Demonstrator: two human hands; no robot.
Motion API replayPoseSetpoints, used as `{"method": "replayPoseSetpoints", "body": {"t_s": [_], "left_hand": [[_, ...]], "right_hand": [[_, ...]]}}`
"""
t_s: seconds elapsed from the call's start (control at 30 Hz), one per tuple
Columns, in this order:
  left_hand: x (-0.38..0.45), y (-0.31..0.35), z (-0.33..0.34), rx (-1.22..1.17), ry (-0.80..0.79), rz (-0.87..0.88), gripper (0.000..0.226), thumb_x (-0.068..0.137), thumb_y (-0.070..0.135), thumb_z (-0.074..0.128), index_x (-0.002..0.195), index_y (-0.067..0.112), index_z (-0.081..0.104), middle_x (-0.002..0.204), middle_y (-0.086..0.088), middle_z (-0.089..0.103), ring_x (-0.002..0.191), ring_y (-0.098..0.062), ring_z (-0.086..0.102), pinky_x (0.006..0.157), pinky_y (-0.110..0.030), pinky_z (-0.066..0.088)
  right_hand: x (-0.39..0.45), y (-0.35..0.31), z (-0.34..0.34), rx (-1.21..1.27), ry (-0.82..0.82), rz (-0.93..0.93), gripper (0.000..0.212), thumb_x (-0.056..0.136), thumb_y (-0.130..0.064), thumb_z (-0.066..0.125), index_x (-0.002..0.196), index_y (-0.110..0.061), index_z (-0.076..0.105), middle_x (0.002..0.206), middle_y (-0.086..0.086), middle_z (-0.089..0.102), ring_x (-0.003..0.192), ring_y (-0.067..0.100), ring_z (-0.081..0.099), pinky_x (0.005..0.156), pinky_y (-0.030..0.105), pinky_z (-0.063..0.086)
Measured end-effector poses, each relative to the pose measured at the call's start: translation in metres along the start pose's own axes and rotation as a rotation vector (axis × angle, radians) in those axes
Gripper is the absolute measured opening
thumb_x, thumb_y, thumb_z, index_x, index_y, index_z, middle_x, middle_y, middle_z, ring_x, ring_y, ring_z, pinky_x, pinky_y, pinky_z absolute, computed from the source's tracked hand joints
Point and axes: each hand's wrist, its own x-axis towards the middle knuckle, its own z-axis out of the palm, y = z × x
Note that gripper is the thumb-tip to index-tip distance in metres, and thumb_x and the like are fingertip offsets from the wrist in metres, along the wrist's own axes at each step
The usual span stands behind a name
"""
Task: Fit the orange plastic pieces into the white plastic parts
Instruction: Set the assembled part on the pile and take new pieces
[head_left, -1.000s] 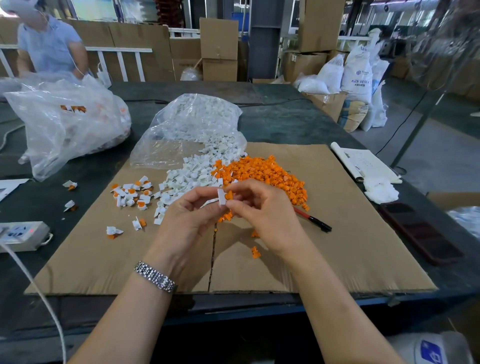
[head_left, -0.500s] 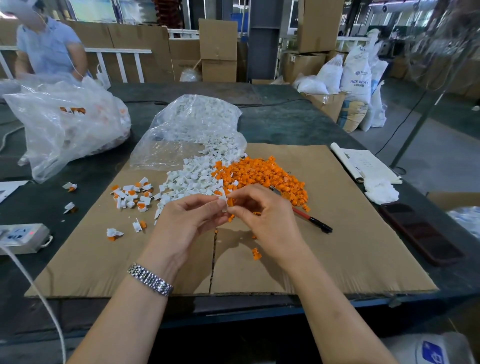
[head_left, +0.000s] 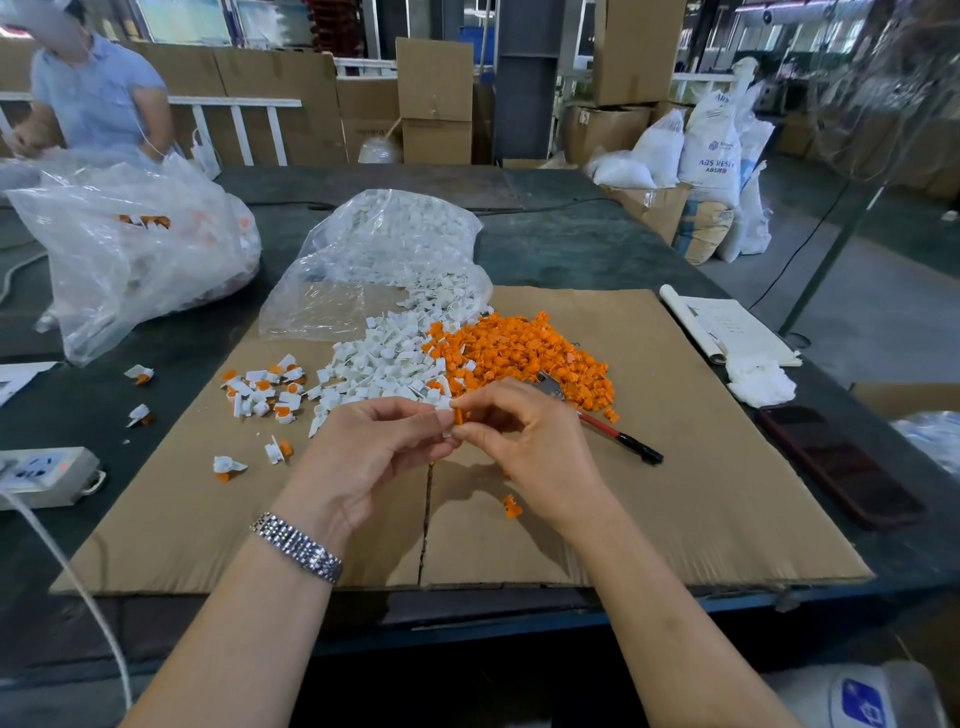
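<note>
Matt brown cardboard (head_left: 675, 493) under the grips; beyond them matt plastic orange pieces (head_left: 524, 353), white parts (head_left: 379, 364), and a glossy, crinkled clear bag (head_left: 384, 249).

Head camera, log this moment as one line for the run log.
step: fitting | left hand: pinches white part | right hand: pinches orange piece against it | seated: cannot tell | finished pile: left on cardboard
</note>
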Motion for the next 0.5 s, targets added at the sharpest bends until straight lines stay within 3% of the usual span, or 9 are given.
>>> {"method": "replayPoseSetpoints", "body": {"t_s": [0.27,0.4,0.5], "left_hand": [[0.0012,0.0001,-0.0027,-0.053,-0.048,-0.067,0.008,0.065,0.001,0.083,0.068,0.007,0.079,0.063,-0.010,0.070,0.076,-0.027,0.077,0.071,-0.030,0.064],[0.0006,0.0024,-0.0021,0.046,-0.016,-0.081,0.013,0.059,0.008,0.088,0.070,0.009,0.081,0.080,-0.021,0.076,0.077,-0.027,0.077,0.065,-0.028,0.063],[0.0010,0.0029,-0.0022,0.058,-0.012,-0.095,0.013,0.060,0.008,0.087,0.071,0.008,0.081,0.091,-0.023,0.077,0.076,-0.026,0.078,0.063,-0.026,0.062]], "right_hand": [[0.0002,0.0041,0.0021,0.030,-0.009,0.020,0.020,0.085,-0.015,0.079,0.104,-0.022,0.076,0.092,-0.014,0.066,0.088,0.006,0.063,0.083,0.026,0.053],[-0.0019,0.0045,0.0023,0.033,-0.018,0.033,0.020,0.085,-0.015,0.079,0.104,-0.021,0.076,0.090,-0.011,0.065,0.085,0.010,0.063,0.082,0.033,0.055],[-0.0022,0.0052,0.0004,0.006,-0.032,0.030,0.020,0.086,-0.017,0.078,0.106,-0.021,0.076,0.092,-0.011,0.065,0.087,0.009,0.062,0.082,0.029,0.053]]}}
